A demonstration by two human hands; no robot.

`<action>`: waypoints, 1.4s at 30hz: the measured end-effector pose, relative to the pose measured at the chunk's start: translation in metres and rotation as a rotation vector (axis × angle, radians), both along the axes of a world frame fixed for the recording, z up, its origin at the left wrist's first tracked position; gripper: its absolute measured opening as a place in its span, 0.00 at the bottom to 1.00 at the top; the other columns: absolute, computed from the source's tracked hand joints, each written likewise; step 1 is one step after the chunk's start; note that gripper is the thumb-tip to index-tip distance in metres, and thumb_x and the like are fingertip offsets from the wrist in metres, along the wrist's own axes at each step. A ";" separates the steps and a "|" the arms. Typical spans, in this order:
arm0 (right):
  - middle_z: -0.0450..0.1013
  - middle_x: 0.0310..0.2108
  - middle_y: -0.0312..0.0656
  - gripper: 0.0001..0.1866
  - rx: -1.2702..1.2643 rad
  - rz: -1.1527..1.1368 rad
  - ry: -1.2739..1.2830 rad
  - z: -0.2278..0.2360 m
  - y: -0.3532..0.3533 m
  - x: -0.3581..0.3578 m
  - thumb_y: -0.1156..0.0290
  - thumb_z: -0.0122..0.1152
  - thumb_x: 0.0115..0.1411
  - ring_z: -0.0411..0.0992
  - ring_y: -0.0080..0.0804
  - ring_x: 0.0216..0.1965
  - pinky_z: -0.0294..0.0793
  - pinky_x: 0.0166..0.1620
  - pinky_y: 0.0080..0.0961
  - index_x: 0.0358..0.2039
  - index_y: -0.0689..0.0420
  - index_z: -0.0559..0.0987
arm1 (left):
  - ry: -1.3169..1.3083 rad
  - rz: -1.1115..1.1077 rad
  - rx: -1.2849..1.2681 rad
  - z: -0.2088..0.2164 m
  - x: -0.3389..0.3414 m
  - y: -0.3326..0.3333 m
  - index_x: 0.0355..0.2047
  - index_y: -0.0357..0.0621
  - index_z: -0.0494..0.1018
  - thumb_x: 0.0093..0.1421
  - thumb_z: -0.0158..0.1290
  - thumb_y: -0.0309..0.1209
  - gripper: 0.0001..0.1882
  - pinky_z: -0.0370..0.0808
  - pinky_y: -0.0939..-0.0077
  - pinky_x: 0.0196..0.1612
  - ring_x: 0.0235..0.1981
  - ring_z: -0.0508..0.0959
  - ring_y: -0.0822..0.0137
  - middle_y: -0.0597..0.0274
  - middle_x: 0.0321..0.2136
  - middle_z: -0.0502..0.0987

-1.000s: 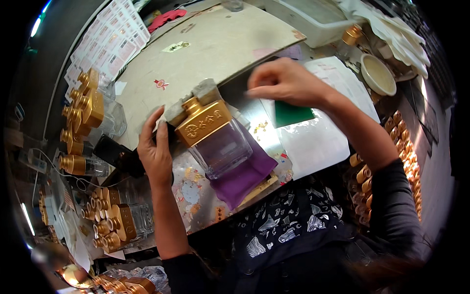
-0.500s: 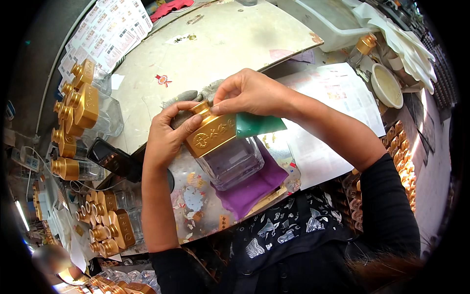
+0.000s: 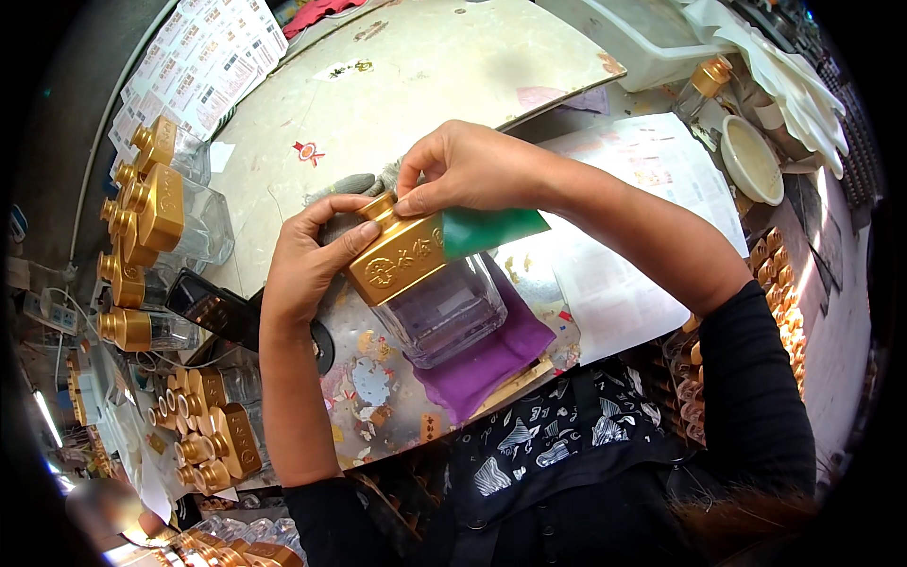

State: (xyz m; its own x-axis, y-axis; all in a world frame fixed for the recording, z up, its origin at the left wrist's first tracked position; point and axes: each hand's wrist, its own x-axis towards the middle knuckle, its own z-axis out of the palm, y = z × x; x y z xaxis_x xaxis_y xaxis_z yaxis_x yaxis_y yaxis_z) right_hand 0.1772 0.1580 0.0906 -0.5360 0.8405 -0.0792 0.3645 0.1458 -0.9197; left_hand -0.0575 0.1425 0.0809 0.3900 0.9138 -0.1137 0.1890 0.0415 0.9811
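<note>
Bottle with gold shoulder and clear glass body lies aslant on the worktop, its neck pointing away from the person and its base end over a purple cloth. The left hand holds it at the neck, thumb on the near side and fingers reaching behind. The right hand is narrow, thumb and forefinger drawn together at the root of the neck; whether some small thing sits between those tips cannot be told. A green sheet juts from beneath that hand across the right end of the gold shoulder, seemingly gripped by the folded fingers, though they are hidden. Working well here looks like a matter of steadiness: the left hand should keep the neck from rolling while the right does its fine work with the fingertips only. The green sheet is best kept loose and low, so its edge does not drag over the raised marks. Light pressure seems wise, since smooth glass could slide on the cloth, and the grey pad behind the neck may help as a stop.
</note>
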 end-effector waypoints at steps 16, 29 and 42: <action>0.69 0.16 0.36 0.15 0.244 -0.043 -0.160 0.009 0.009 0.014 0.61 0.68 0.50 0.67 0.22 0.20 0.63 0.22 0.23 0.27 0.59 0.75 | 0.032 -0.041 -0.011 0.000 -0.006 0.006 0.40 0.37 0.76 0.55 0.62 0.30 0.14 0.71 0.83 0.41 0.35 0.74 0.79 0.69 0.33 0.77; 0.66 0.14 0.42 0.23 0.378 0.070 -0.430 0.023 0.024 0.002 0.58 0.73 0.42 0.67 0.35 0.19 0.64 0.23 0.31 0.17 0.60 0.68 | 0.075 -0.072 0.022 -0.002 -0.009 0.009 0.42 0.39 0.75 0.54 0.62 0.29 0.16 0.70 0.83 0.42 0.36 0.73 0.79 0.70 0.35 0.76; 0.62 0.18 0.23 0.13 0.084 -0.290 0.187 -0.028 -0.015 0.053 0.63 0.65 0.58 0.56 0.08 0.21 0.53 0.22 0.12 0.24 0.55 0.72 | 0.714 -0.214 1.205 0.026 0.010 -0.020 0.55 0.56 0.71 0.52 0.51 0.19 0.29 0.55 0.61 0.63 0.50 0.74 0.65 0.62 0.30 0.79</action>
